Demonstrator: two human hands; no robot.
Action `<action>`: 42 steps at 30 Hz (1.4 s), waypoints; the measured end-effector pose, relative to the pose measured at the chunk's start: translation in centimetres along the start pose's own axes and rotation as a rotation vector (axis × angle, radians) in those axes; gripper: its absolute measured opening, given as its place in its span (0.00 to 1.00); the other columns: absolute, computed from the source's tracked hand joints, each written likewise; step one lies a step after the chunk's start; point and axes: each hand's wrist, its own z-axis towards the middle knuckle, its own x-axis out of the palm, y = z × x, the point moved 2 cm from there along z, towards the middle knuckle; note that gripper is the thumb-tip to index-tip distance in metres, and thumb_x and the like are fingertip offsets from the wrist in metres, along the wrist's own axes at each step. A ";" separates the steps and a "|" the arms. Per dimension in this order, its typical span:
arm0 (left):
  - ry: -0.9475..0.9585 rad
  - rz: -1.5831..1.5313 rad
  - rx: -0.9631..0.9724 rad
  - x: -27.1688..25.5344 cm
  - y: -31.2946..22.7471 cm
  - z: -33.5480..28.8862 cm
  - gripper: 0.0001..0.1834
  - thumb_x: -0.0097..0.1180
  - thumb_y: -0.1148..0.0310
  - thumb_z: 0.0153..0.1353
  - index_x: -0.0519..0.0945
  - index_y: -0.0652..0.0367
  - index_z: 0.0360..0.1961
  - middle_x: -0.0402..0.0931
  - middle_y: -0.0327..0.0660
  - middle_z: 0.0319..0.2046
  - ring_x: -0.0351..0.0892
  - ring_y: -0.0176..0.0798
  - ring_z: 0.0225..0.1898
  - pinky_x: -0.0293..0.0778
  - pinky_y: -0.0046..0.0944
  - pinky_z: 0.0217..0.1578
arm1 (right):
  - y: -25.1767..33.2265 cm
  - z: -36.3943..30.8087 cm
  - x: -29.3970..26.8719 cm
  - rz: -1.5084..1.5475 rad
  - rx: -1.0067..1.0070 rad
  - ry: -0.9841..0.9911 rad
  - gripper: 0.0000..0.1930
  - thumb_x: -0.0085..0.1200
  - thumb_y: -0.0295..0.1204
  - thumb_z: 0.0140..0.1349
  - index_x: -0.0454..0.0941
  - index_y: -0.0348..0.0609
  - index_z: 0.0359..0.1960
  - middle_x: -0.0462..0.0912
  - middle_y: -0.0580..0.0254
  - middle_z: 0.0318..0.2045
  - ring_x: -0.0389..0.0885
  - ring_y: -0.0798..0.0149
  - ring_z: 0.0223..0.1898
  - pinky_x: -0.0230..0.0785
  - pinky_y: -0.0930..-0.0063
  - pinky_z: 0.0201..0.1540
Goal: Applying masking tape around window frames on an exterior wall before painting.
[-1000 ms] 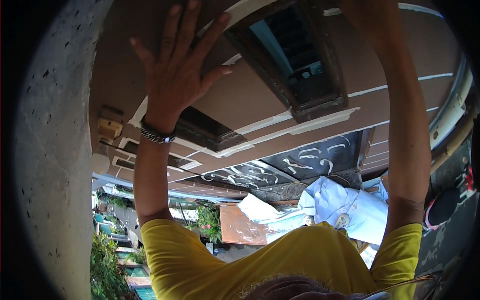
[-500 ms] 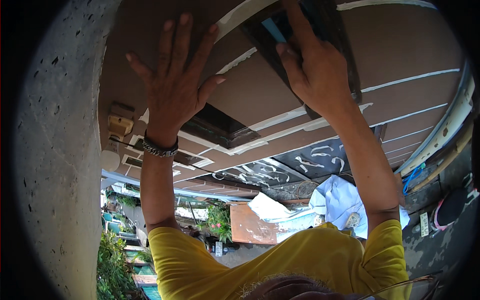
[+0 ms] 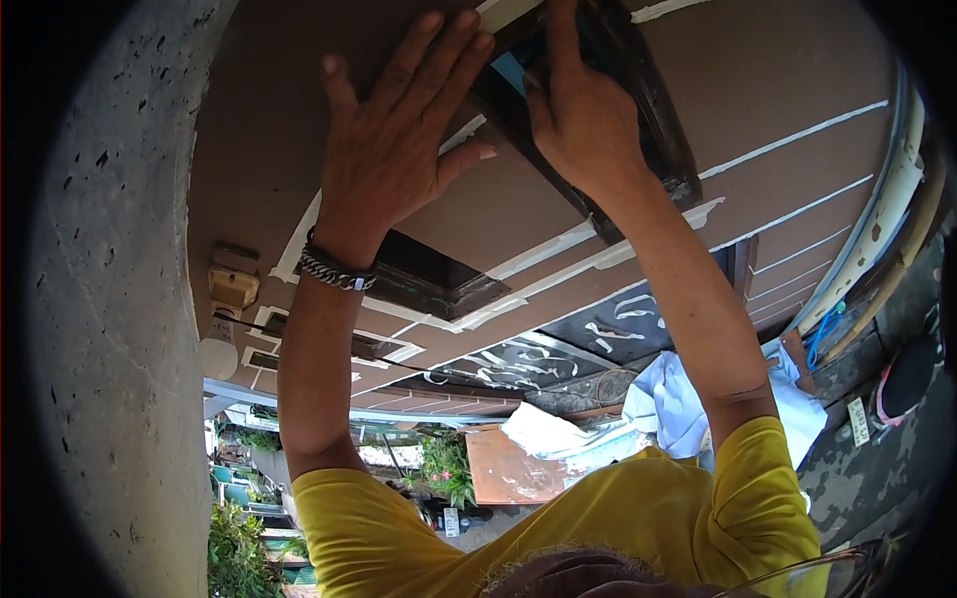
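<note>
My left hand (image 3: 391, 149) lies against a brown wall (image 3: 797, 75), fingers spread, a dark braided bracelet (image 3: 334, 269) around its wrist. Just past its fingertips runs a strip of pale masking tape (image 3: 506, 12), beside a dark-framed window (image 3: 666, 140). My right hand (image 3: 593, 130) is at that window, index finger stretched out toward the tape and thumb apart; the other fingers are curled and mostly hidden. Its fingertip reaches the picture's upper edge, so what it touches cannot be seen. Nothing visible is held in either hand.
A rough concrete surface (image 3: 120, 299) rises close on the left. Another taped window opening (image 3: 439, 274) lies below my left hand. Beneath are a reddish-brown board (image 3: 510, 466), pale blue cloth (image 3: 663, 399) and a dark panel strewn with tape scraps (image 3: 538, 364).
My left hand has slid right and slightly up along the wall, its fingers closer to the tape. The right hand has shifted left and slightly up, index finger still extended.
</note>
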 end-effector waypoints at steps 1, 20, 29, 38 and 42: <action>-0.002 -0.002 0.003 0.1 0.1 -0.2 0.46 0.30 0.26 0.56 0.55 0.37 0.72 0.47 0.25 0.73 0.44 0.30 0.73 0.32 0.82 0.59 | 0.0 -0.3 0.6 0.003 -0.038 0.010 0.46 0.49 0.21 0.57 0.33 0.43 0.73 0.81 0.38 0.28 0.81 0.38 0.27 0.74 0.53 0.34; 0.057 -0.088 -0.008 0.9 1.7 -4.0 0.45 0.34 0.29 0.60 0.53 0.42 0.73 0.47 0.28 0.73 0.44 0.37 0.74 0.17 0.85 0.55 | -0.9 -2.0 2.1 -0.330 -0.415 -0.092 0.38 0.57 0.25 0.53 0.63 0.68 0.68 0.76 0.69 0.23 0.74 0.66 0.17 0.66 0.73 0.23; 0.034 -0.082 -0.076 0.7 0.8 -3.6 0.41 0.33 0.30 0.61 0.58 0.39 0.70 0.50 0.25 0.72 0.46 0.33 0.73 0.04 0.74 0.59 | -0.5 -2.2 1.9 -0.142 -0.487 -0.225 0.40 0.61 0.30 0.49 0.63 0.60 0.68 0.73 0.70 0.19 0.71 0.67 0.17 0.65 0.72 0.24; 0.021 -0.081 -0.070 0.6 1.1 -3.9 0.40 0.30 0.31 0.63 0.59 0.40 0.70 0.51 0.25 0.72 0.46 0.35 0.73 0.02 0.73 0.58 | -1.5 -1.8 2.9 -0.381 -0.386 -0.145 0.38 0.55 0.28 0.54 0.61 0.71 0.69 0.73 0.71 0.18 0.70 0.68 0.13 0.64 0.75 0.20; -0.016 -0.066 -0.061 0.9 0.9 -3.8 0.42 0.35 0.30 0.61 0.58 0.42 0.71 0.50 0.27 0.72 0.47 0.41 0.73 0.29 0.89 0.54 | -2.1 -0.4 2.7 -0.414 -0.514 -0.196 0.37 0.54 0.28 0.54 0.63 0.72 0.68 0.73 0.71 0.18 0.70 0.69 0.13 0.66 0.76 0.19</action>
